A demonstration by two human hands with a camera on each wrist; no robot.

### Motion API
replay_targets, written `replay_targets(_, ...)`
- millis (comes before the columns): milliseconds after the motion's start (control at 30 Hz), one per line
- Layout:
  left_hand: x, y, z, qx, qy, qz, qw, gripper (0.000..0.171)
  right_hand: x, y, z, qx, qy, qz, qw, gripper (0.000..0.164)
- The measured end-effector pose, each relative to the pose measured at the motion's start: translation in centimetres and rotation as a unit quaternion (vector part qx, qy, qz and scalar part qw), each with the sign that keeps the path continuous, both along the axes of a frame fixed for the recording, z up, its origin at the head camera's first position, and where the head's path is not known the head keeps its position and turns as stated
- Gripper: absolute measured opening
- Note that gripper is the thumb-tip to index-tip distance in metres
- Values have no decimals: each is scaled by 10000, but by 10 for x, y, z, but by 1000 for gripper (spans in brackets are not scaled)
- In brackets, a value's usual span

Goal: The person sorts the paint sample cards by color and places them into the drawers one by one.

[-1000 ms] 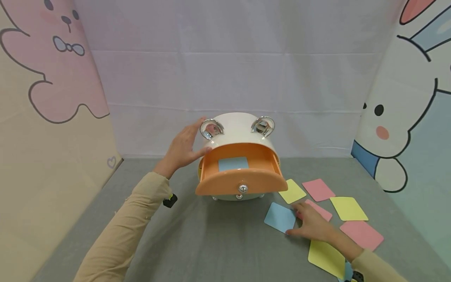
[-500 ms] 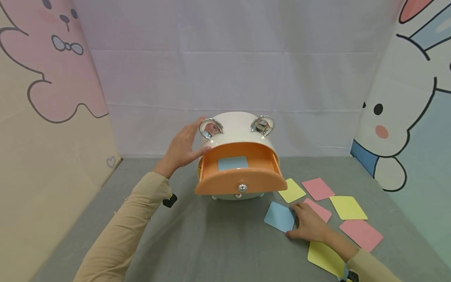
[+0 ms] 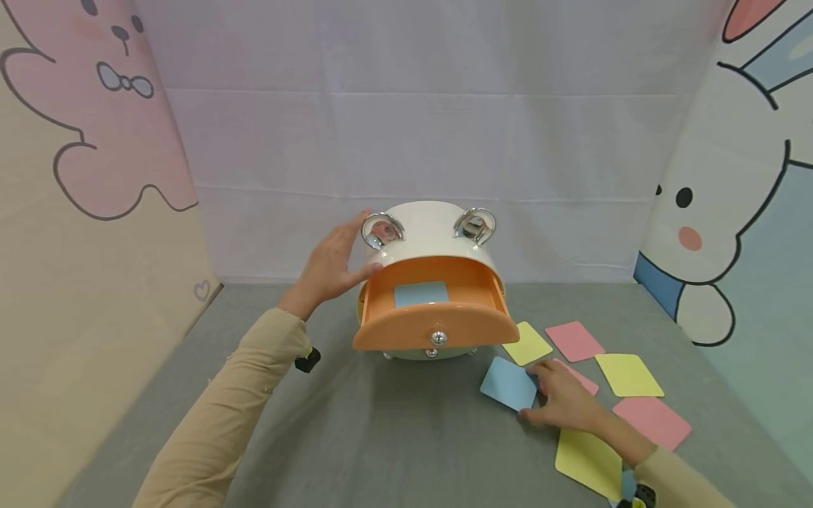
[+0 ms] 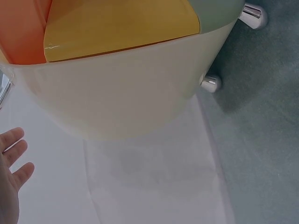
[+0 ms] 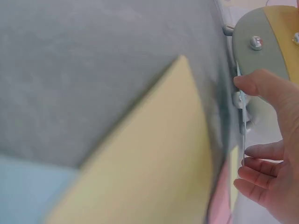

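Observation:
A rounded white drawer box (image 3: 424,229) with two chrome rings on top stands at the middle of the grey table. Its orange drawer (image 3: 406,329) is pulled out, and a light blue card (image 3: 421,293) lies inside. My left hand (image 3: 330,264) is at the box's left side, its fingers extended and thumb near the drawer opening; the left wrist view shows loosely spread fingers (image 4: 16,154). To the right, my right hand (image 3: 562,398) pinches another blue card (image 3: 508,383) by its edges, between thumb and fingers. This card (image 5: 243,116) appears nearly edge-on in the right wrist view.
Yellow and pink cards lie about the right hand, among them a yellow card (image 3: 629,375), a pink card (image 3: 653,422) and a nearer yellow card (image 3: 587,462). Part of a blue card (image 3: 627,485) shows beside the right wrist. A pale cloth wall (image 3: 413,141) rises behind the table.
The blue card in my right hand has shifted slightly up and to the right and changed its tilt. My left hand and the drawer box stay as they were.

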State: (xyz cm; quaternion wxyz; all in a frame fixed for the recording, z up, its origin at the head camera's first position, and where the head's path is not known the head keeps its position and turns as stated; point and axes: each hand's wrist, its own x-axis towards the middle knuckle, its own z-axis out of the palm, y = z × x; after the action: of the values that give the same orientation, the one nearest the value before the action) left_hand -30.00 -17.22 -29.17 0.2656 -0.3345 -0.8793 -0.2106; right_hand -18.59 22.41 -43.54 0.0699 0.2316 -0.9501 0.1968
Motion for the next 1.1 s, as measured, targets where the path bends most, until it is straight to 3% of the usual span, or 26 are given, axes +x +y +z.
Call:
replay_targets(200,0,1,1,25,1,-2,10000,91,-4,10,25,-119,-78,-317,9994,67)
replay_targets(367,0,1,2,26,48,-15,10000,90,-11,29,52,-298,-81,-335,9990,68)
replay_targets(733,0,0,3,-36,84,-5,10000,91,-26,48,114,-440,1177,141,9920,62)
replay_targets(867,0,0,2,-46,93,-11,9999,90,-27,45,136,-322,1439,121,9890,64)
replay_targets(1100,0,1,1,-68,76,52,9999,92,-21,36,163,-629,1637,438,9835,60)
